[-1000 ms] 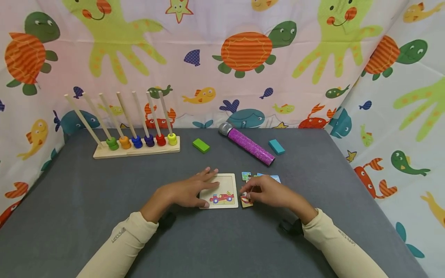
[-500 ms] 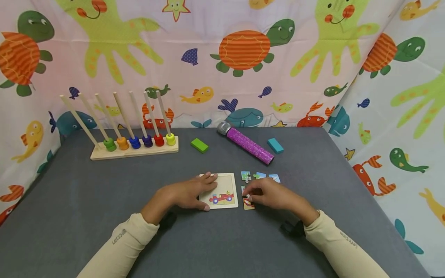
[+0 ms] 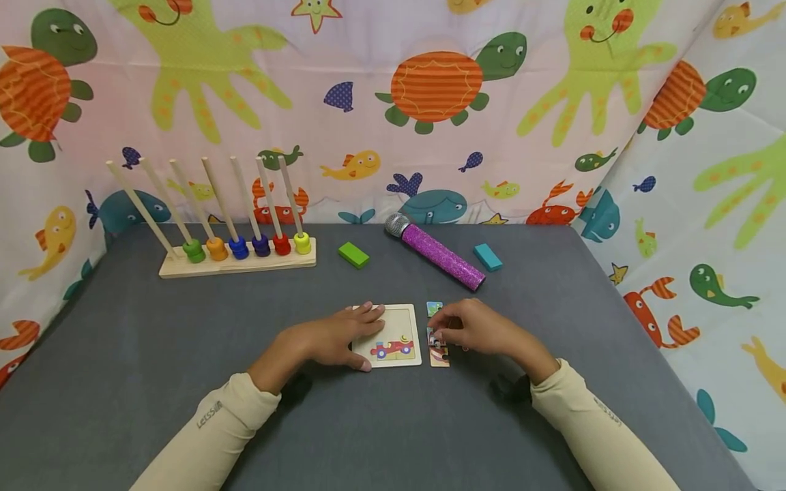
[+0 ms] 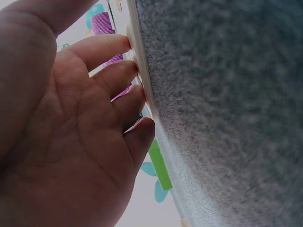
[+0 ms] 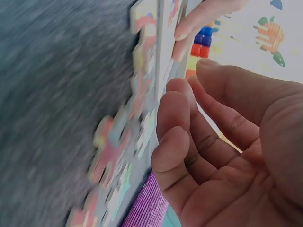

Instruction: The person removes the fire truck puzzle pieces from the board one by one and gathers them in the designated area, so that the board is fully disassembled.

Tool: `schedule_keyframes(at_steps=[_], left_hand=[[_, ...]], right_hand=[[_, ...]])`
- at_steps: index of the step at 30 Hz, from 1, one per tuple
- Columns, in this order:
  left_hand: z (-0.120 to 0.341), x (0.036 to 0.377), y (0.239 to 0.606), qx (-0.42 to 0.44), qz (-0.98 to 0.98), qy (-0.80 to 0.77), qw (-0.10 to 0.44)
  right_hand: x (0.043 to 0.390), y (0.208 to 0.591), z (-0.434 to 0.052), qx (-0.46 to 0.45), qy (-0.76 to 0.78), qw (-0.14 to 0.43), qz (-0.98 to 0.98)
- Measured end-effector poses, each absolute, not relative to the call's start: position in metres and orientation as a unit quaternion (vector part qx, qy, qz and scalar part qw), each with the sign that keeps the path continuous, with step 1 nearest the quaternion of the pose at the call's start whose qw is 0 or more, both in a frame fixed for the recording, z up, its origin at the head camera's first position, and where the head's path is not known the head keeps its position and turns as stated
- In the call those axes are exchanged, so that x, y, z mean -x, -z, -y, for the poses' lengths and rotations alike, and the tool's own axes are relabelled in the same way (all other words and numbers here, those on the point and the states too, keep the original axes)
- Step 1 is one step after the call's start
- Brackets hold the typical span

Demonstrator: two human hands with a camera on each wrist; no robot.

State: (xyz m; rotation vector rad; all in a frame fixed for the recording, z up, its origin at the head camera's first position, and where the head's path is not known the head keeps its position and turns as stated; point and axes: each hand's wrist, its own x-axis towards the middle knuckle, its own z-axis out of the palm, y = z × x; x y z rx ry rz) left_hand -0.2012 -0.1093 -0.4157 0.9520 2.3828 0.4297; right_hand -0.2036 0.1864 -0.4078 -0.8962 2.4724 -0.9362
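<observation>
My left hand (image 3: 334, 341) rests on the left side of a square wooden puzzle board (image 3: 399, 319), fingers relaxed over its frame. In the left wrist view the fingertips (image 4: 127, 68) meet the board's edge. Joined pieces showing a red vehicle (image 3: 393, 350) lie in the board's lower part. Just right of the board, my right hand (image 3: 488, 333) hovers low over loose jigsaw pieces (image 3: 439, 359), fingers loosely bent. In the right wrist view no piece shows between thumb and fingers. Another piece, blue and green (image 3: 434, 309), lies behind; others are hidden under the hand.
Behind the board lie a green block (image 3: 353, 255), a glittery purple microphone (image 3: 439, 254) and a blue block (image 3: 488, 257). A wooden peg stand (image 3: 239, 268) with coloured rings stands at the back left. A printed sea-animal curtain (image 3: 344, 136) hangs behind the table.
My right hand has shifted slightly away from me, off the nearest loose piece, and now covers the blue pieces at the right. My left hand stays on the board.
</observation>
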Motion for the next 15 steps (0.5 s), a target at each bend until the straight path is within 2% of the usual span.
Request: schedule_keyframes(at_steps=[4,15], left_hand=[[0.109,0.202,0.416,-0.345,-0.883,-0.166,0.272],[0.109,0.202,0.414,-0.330,-0.885,-0.172,0.280]], right_hand=[[0.208,0.406,-0.178,0.324,0.331,0.184,-0.867],[0.208,0.405,-0.159,0.356,0.327,0.160,-0.860]])
